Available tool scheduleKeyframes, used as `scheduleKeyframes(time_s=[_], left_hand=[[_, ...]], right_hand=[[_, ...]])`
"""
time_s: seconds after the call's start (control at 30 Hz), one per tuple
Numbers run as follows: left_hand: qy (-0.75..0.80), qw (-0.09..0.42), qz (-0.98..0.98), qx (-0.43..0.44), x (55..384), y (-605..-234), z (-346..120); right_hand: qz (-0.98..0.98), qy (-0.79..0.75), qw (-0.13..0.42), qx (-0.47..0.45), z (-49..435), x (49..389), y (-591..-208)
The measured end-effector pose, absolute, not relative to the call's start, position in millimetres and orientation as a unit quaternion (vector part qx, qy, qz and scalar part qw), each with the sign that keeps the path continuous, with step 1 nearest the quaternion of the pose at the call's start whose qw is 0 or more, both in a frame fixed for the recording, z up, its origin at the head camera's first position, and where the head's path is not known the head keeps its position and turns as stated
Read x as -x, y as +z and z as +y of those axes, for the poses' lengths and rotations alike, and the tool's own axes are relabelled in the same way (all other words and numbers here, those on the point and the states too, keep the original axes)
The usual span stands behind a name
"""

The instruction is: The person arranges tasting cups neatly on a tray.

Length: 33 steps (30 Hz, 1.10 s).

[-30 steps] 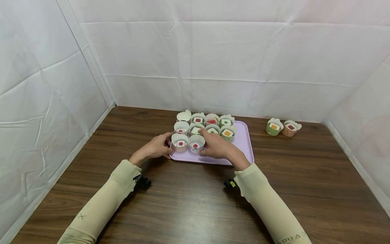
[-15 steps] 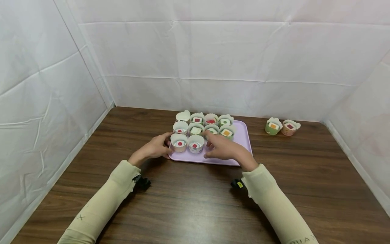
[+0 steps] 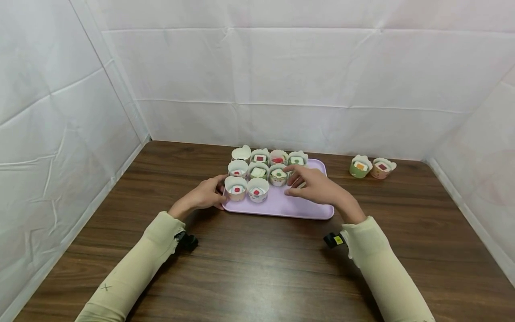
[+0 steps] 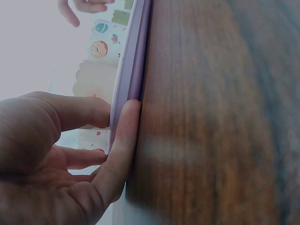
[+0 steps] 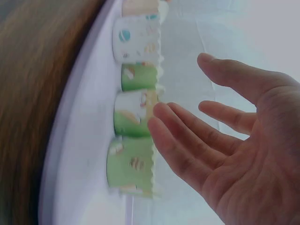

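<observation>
A lilac tray (image 3: 277, 203) on the brown table carries several scallop-rimmed paper cups, each holding a small white piece, most with a coloured top. My left hand (image 3: 204, 193) grips the tray's front left corner, with the rim between thumb and finger in the left wrist view. Two cups with red-topped pieces, a pinkish cup (image 3: 235, 188) and a white patterned cup (image 3: 257, 190), stand in the front row. My right hand (image 3: 311, 185) hovers over the tray's right part, holding nothing. Its spread fingers partly hide a cup; green cups (image 5: 131, 166) stand beside them in the right wrist view.
A green cup (image 3: 360, 167) and a pinkish-orange cup (image 3: 382, 168) stand on the table (image 3: 257, 268) right of the tray. White sheeting (image 3: 297, 67) hangs behind and at both sides.
My right hand has let go of the front-row white patterned cup and moved right over the tray. The left hand has stayed at the tray's corner.
</observation>
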<state>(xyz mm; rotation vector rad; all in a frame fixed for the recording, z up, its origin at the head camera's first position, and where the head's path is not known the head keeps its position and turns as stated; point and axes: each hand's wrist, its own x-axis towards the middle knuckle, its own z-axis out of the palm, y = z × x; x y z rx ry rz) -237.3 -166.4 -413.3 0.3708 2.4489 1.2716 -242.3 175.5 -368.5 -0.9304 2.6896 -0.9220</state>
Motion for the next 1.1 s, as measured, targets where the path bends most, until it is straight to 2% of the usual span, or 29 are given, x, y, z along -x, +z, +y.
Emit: scheduleKeyframes(time_s=[0.67, 1.1], left_hand=[[0.45, 0.176, 0.866, -0.129, 236, -414, -167], [0.45, 0.185, 0.863, -0.133, 239, -415, -169]], right_hand=[[0.928, -0.301, -0.014, 0.221, 260, 250, -363], [0.935, -0.295, -0.114, 0.163, 316, 250, -366]])
